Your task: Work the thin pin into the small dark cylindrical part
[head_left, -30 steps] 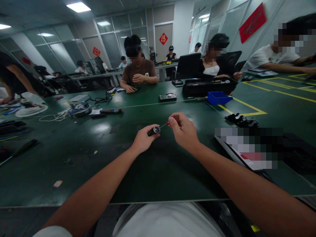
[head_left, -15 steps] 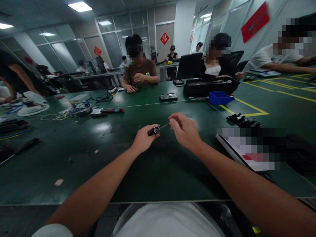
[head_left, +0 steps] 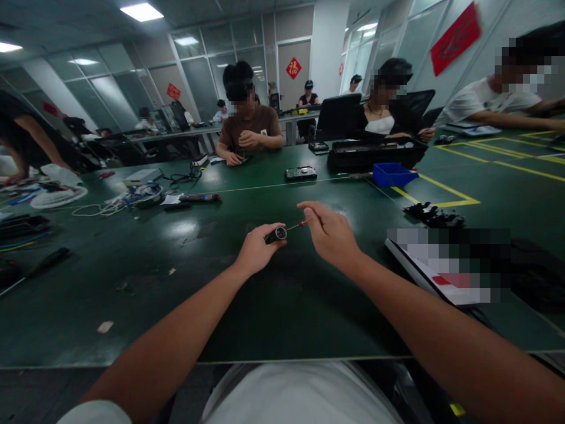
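Dark cylindrical piece (head_left: 276, 235): in my left hand above the near part of the table, its pale-rimmed round end turned towards my camera
Left hand (head_left: 257, 248): closed on the cylindrical piece, thumb below and fingers above
Right hand (head_left: 332, 237): closed around the red end of the thin tool, forefinger reaching out above it; the hidden part of the grip I cannot make out
Thin tool (head_left: 295, 226): metal shaft slanting between my two hands, its far tip at the rim of the round end; whether it goes inside I cannot tell
Table (head_left: 220, 324): dark green, glossy, with yellow lines on the right
Blue tray (head_left: 394, 175): beyond my right hand, in front of a long black casing (head_left: 375, 155)
Hard drive (head_left: 301, 173): lying flat, left of the tray
Pen-like tool (head_left: 200, 198): left of my hands, near tangled white cable (head_left: 99, 209)
Black parts (head_left: 435, 216): heaped on my right, just behind a partly blurred pale item (head_left: 441, 274)
Person in brown (head_left: 250, 129): seated across from me, both hands at a small object
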A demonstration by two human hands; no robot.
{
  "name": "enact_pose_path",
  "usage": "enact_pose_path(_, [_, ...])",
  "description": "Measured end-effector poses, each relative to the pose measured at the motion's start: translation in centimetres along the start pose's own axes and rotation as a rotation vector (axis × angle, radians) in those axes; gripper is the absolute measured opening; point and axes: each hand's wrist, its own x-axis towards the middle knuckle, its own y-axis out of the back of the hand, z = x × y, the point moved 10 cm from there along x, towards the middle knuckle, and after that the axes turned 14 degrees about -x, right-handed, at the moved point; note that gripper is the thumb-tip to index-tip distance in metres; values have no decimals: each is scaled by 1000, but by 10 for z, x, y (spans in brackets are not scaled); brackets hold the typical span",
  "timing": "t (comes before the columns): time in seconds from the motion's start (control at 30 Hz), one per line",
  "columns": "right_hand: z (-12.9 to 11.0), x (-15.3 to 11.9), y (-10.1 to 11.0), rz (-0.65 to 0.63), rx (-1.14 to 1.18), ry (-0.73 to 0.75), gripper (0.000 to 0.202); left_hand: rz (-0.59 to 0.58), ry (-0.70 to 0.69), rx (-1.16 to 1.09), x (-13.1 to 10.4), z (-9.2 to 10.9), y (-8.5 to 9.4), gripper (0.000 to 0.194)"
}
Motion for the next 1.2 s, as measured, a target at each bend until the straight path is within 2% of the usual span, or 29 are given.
enact_pose_path(0.13, [8,-1,1,47,69,-74,28,24,7,-25,0,-1,1,40])
enact_pose_path(0.3, [20,-2,-8,60,311,-183,25,82,24,-59,1,-3,8,39])
enact_pose_path(0.43, [53,-4,-30,45,671,-462,27,26,-89,-17,2,8,7,40])
enact_pose_path(0.5, [66,-10,-53,-68,872,-648,30,11,-133,22,3,12,7,40])
enact_pose_path(0.57, [73,-11,-57,-68,924,-715,30,19,-139,55,3,13,8,39])
enact_pose_path(0.63, [75,-8,-47,16,852,-672,28,19,-127,81,4,13,8,39])
enact_pose_path(0.73, [65,-4,-27,111,682,-530,29,28,-119,91,4,13,8,40])
enact_pose_path(0.9, [45,-2,-10,133,500,-357,27,29,-127,95,4,12,9,41])
enact_pose_path(1.2, [21,-2,0,115,175,-129,26,-5,-103,154,3,14,5,42])
